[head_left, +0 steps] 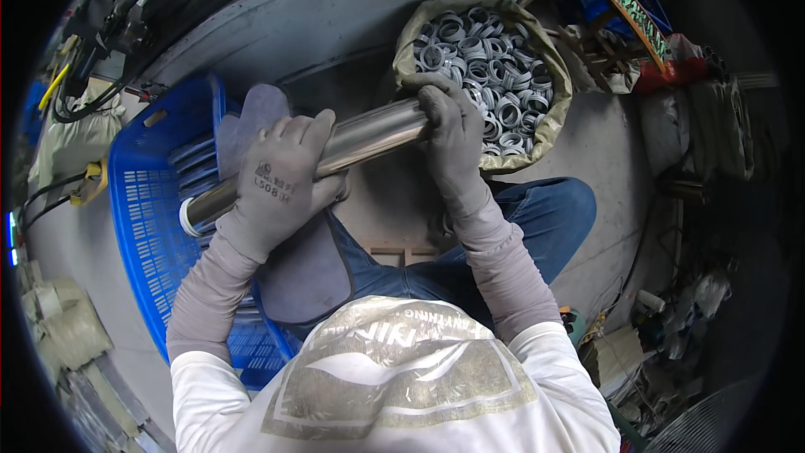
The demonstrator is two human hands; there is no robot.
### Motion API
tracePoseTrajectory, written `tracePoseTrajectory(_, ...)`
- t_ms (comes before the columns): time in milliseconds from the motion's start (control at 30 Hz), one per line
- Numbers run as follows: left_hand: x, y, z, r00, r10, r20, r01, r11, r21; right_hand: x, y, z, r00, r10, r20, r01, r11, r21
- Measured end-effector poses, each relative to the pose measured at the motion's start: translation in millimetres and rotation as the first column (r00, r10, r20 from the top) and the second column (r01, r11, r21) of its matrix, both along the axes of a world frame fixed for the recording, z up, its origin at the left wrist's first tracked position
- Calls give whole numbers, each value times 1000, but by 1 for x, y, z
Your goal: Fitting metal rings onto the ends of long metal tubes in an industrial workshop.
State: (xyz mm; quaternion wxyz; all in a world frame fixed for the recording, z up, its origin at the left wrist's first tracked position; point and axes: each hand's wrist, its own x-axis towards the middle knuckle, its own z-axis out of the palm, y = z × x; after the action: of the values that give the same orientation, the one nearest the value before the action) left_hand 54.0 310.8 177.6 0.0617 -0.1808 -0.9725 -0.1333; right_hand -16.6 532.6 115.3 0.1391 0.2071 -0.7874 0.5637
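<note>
A shiny metal tube [373, 136] lies slantwise across the space above my lap, its right end higher in the picture. My left hand [281, 176], in a grey glove, is wrapped round its left part. At the right end my gloved right hand [453, 126] grips the tube, its fingers covering that end. A white ring [186, 217] sits around the tube's left end, over the blue crate. Close beyond my right hand stands an open sack [553, 122] full of loose grey-white rings [495, 67].
The blue plastic crate [138, 268] on my left holds several metal tubes [194, 159]. A grey pad [306, 277] covers my left thigh. A pale metal panel [335, 13] runs along the far side. Bundles and scrap [696, 310] lie to the right, near a fan guard [704, 419].
</note>
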Motion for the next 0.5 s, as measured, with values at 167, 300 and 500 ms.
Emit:
tracePoseTrajectory(167,-3,-3,0,997,-11,81,13,1000,-21,-2,-15,-8,960,9,278,70,959,-274)
tracePoseTrajectory(300,3,-8,9,998,48,51,-40,989,-145,-28,-5,-24,999,-39,12,39,999,9)
tracePoseTrajectory(500,12,-31,-3,980,161,-116,-165,986,-29,-100,103,-97,776,-441,450,286,883,373)
